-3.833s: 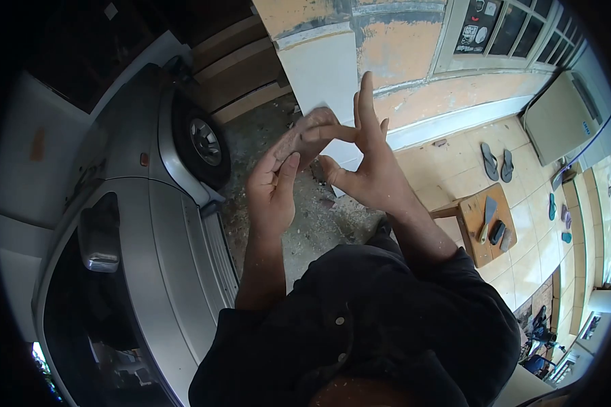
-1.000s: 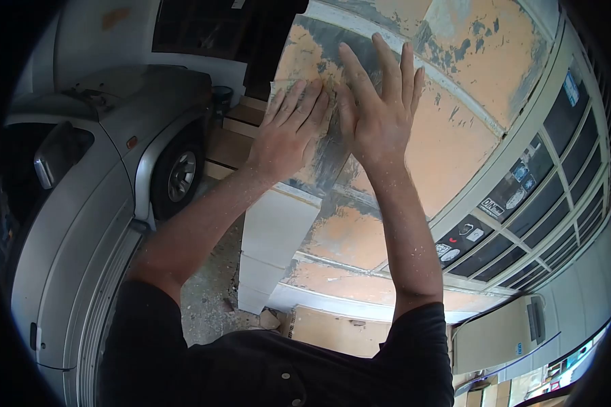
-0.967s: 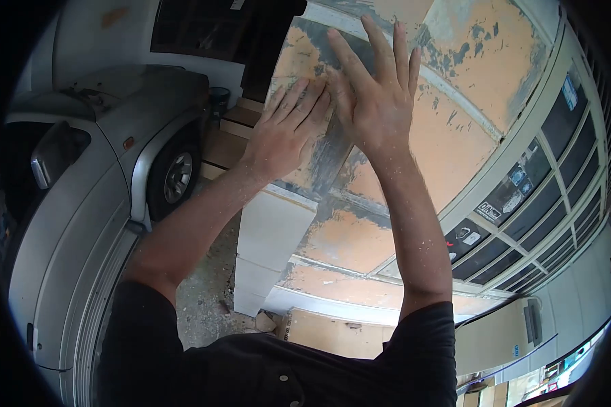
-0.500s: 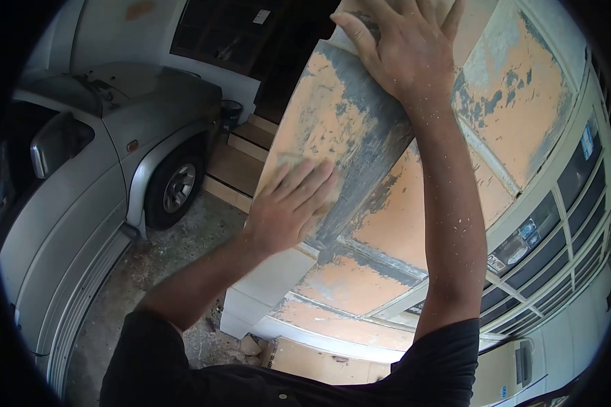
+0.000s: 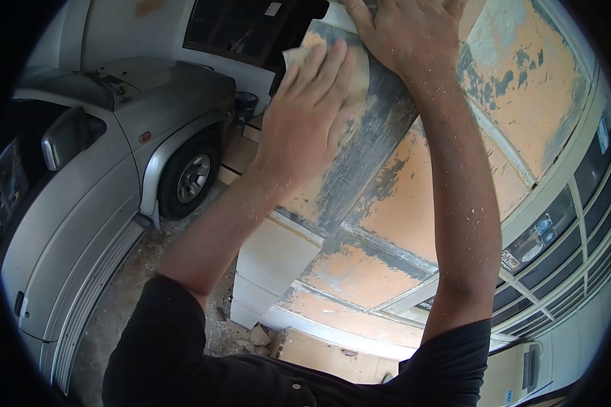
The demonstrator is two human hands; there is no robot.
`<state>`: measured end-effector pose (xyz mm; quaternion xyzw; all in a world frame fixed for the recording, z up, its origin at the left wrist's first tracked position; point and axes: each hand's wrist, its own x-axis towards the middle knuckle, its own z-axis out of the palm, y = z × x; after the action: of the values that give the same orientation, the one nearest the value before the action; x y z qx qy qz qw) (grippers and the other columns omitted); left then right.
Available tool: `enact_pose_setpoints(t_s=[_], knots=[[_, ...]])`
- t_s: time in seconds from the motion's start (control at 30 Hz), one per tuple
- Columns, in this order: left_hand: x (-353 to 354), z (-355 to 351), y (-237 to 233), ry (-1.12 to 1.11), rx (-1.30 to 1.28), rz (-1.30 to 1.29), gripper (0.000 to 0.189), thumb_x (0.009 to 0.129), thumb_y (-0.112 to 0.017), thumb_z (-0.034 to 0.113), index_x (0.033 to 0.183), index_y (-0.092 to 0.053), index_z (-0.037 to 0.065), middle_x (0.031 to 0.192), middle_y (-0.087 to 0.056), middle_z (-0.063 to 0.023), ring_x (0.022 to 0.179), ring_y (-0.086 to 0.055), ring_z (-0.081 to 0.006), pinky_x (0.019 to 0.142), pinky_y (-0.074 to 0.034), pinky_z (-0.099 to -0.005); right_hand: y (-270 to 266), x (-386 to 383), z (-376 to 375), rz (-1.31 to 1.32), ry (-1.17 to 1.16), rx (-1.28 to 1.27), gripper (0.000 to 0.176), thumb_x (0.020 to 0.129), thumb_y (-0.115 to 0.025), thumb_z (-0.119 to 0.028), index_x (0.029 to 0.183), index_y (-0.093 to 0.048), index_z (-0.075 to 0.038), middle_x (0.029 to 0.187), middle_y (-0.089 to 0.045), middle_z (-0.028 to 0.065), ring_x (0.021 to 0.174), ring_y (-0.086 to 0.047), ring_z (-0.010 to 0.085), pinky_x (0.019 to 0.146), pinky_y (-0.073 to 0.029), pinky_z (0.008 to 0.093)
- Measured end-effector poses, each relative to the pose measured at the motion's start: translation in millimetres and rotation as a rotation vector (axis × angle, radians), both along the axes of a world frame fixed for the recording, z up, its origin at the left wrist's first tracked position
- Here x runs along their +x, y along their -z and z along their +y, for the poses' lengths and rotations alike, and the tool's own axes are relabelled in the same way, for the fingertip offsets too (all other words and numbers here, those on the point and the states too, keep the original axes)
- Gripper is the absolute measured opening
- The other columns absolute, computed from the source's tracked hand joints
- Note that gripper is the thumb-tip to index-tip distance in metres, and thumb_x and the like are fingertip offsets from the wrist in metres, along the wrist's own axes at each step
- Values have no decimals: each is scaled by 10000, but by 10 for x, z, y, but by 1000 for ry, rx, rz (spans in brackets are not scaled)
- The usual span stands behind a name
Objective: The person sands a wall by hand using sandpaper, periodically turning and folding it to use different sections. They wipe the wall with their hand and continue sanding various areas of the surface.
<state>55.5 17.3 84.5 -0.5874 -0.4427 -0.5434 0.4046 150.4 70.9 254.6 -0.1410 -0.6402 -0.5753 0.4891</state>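
Under the fingers of my left hand is a tan sheet of sandpaper, pressed flat on a pillar with worn peach paint and dark grey scraped patches. The sheet's corners stick out beyond the fingertips, and the fingers are a little blurred. My right hand lies with its palm against the upper part of the same surface, thumb spread to the left; its fingertips are cut off by the top edge. Pale dust and flakes cling to both forearms.
A silver car is parked at the left on rough ground. Behind the pillar stands a dark bucket near tiled steps. To the right are peeling wall panels and a barred window. A cardboard box sits below.
My left hand has slid up the pillar with the sandpaper, from its middle to near its top. My right hand stays in place on the surface. The view has shifted slightly.
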Motion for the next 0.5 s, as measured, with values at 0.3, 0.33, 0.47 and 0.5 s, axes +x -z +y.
enact_pose_setpoints(t_s=[0.3,0.33,0.47,0.5], knots=[[269,-140,1259,-28,-270,92,543,1019,-522,191,1539,-453,50,1654,-372,-146,1531,-336,-331,1244,-246,-523,-90,336,4,-196,-1,-29,622,1018,-491,-569,1537,-506,-226,1643,-397,99,1556,-268,362,1258,-84,657],[228,-196,1190,-49,-303,168,536,1024,-508,188,1540,-451,55,1655,-373,-139,1531,-343,-315,1248,-242,-516,-81,311,-34,-180,16,-54,612,1014,-502,-567,1523,-525,-229,1641,-402,91,1560,-258,361,1253,-67,672],[-82,-85,-100,-50,-47,70,554,1003,-537,158,1538,-445,43,1656,-373,-133,1526,-348,-329,1241,-263,-501,29,196,-123,134,-2,-15,565,986,-566,-551,1444,-617,-223,1617,-433,92,1557,-259,369,1188,-64,781],[-114,-9,-244,-56,-44,67,554,1003,-537,158,1538,-445,43,1656,-373,-133,1526,-348,-329,1241,-263,-501,13,175,-102,132,-9,-12,565,986,-566,-551,1444,-617,-223,1617,-433,92,1557,-259,369,1188,-64,781]])
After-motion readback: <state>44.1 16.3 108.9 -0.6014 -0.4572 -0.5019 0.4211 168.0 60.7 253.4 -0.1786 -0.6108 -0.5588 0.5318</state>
